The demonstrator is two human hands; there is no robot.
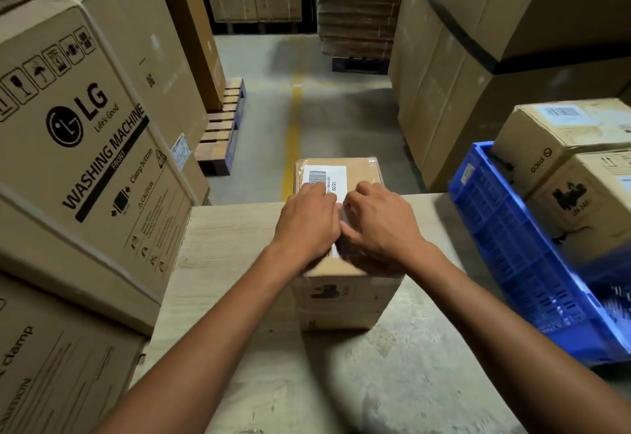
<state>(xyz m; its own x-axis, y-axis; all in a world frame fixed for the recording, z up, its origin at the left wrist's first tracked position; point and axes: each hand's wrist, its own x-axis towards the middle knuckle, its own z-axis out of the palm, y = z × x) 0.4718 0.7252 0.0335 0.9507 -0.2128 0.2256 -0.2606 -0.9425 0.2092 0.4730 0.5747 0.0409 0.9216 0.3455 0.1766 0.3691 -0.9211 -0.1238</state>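
While the box [341, 297] sits on the counter [232, 263], my right grip [379, 225] pinches its tape [340, 215]; my left grip [307, 225] rests on the label [327, 174], clenched or not I cannot tell; a crooked pull could tear the label.

The small cardboard box [345, 300] at the centre is plain brown, with faint black handling marks on its near side. Its label [324, 176] is white with a black barcode and black digits. The clear tape [340, 211] along the top shines pale and glossy. The surface [222, 263] is pale beige with fine wood grain. At right, the crate [512, 256] is bright blue with a slotted lattice. At left, the washing machine carton [85, 147] is tan with black lettering and symbols. The floor [259, 92] is grey, crossed by a yellow line [293, 133].
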